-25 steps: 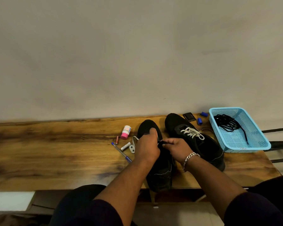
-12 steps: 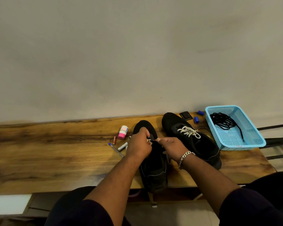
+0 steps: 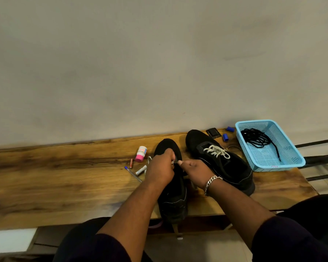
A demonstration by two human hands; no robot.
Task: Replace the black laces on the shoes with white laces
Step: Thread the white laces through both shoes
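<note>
Hands at near shoe, 2 grips meeting over its eyelets on the desk [image 3: 64, 182].

Left hand [image 3: 160, 172] lies knuckles-up over the forepart of the near shoe [image 3: 173, 201], fingers curled, thumb tip pinching a white lace [image 3: 172, 162] end; right hand [image 3: 194, 172], bracelet [image 3: 211, 183] at the wrist, curls in from the right, its forefinger and thumb pinching the same spot. Both forearms rise from the lower edge, sleeves cut off by the frame. Far shoe [image 3: 222, 161] stands just right, white lacing tied. Black laces [image 3: 258, 138] lie coiled in the blue basket [image 3: 284, 163] at the desk's right end. Hidden: near shoe's eyelets and most of its lace, covered by the hands; a loop shows left of the left hand. Small label print on the pink-capped bottle [image 3: 141, 154] unreadable.
</note>
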